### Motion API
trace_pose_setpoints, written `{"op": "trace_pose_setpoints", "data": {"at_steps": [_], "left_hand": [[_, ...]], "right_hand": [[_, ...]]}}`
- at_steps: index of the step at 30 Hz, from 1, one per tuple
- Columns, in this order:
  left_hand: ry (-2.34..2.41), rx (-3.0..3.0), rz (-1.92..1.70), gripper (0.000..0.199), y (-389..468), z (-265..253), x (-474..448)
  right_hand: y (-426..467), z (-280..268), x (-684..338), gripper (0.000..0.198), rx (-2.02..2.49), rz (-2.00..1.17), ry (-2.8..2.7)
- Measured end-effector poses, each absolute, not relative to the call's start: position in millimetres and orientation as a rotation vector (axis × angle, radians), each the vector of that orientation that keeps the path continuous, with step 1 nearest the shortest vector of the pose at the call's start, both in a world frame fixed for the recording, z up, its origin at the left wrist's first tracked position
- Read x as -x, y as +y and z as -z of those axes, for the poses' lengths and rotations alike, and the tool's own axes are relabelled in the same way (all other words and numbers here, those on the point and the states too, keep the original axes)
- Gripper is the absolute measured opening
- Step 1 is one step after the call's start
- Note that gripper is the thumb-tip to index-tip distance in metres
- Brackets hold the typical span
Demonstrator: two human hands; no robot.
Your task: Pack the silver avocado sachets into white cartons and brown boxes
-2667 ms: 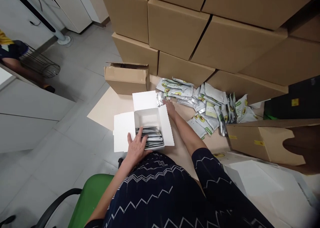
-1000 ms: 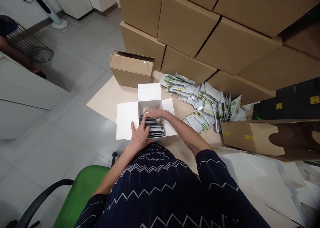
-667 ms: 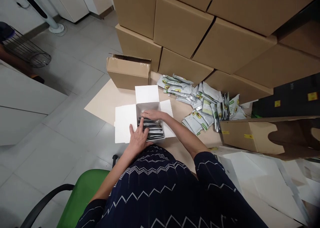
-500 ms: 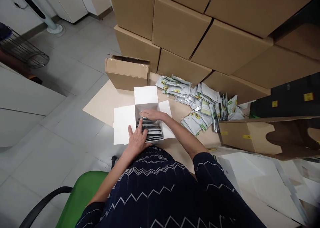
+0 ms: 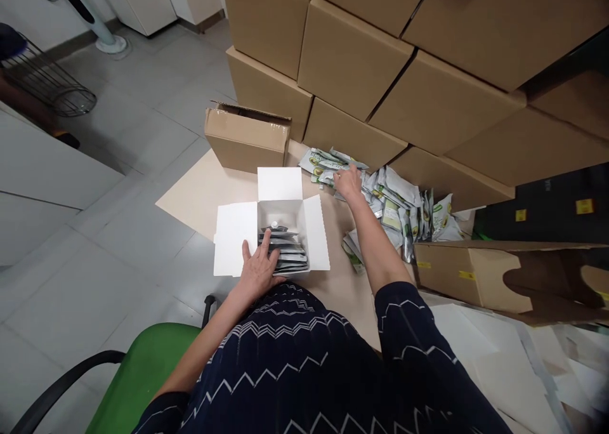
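A white carton [image 5: 282, 209] stands on the table before me with its flaps folded out. Several flat packets [image 5: 291, 256] stand in a row inside, filling its near part. Over the carton's left near edge lies my left hand [image 5: 258, 270], fingers spread, their tips touching the packets. Further right, my right hand [image 5: 349, 181] reaches into a heap of white and green packets [image 5: 392, 186] printed with avocados. Its thumb and fingers look apart on top of the packets; the fingertips are partly hidden, and no lifted packet shows.
Brown cardboard boxes [image 5: 354, 59] are stacked behind the table [image 5: 190, 190]. A smaller brown box [image 5: 247, 139] stands at the back left. To the right are a cut-open brown box [image 5: 495, 282] and white cartons [image 5: 495, 351]. A green chair [image 5: 147, 370] is at the lower left.
My right hand has left the carton and moved right and away to the heap of packets. The left hand stays at the carton. The view has shifted slightly.
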State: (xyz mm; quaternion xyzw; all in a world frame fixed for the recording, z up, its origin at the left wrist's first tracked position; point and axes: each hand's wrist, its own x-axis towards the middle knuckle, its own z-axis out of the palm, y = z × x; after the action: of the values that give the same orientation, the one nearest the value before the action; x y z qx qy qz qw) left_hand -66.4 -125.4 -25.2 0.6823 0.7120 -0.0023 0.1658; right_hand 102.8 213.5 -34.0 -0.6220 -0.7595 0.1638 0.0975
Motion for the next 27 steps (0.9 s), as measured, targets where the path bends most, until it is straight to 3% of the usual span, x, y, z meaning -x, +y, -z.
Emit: {"op": "trace_pose_setpoints", "data": {"at_steps": [10, 16, 21, 24, 27], "left_hand": [[2.043, -1.956, 0.023, 0.059, -126.9, 24.9, 66.3], [2.031, -1.970, 0.023, 0.058, -126.7, 25.3, 66.7], [2.036, -1.975, 0.016, 0.059, -127.1, 26.7, 67.6], [2.037, -1.990, 0.026, 0.059, -127.0, 26.9, 67.6], [2.043, -1.995, 0.031, 0.060, -126.7, 27.1, 67.4]], "right_hand": [[224.3, 76.0, -126.1, 0.046, 1.979, -0.511, -2.469], [207.4, 46.7, -140.5, 0.039, 1.647, -0.447, -2.077], [202.9, 15.5, -168.6, 0.034, 1.440, -0.603, -1.611], [198.0, -9.4, -187.3, 0.038, 1.260, -0.639, -1.500], [181.0, -26.4, -196.7, 0.055, 1.033, -0.657, -1.392]]}}
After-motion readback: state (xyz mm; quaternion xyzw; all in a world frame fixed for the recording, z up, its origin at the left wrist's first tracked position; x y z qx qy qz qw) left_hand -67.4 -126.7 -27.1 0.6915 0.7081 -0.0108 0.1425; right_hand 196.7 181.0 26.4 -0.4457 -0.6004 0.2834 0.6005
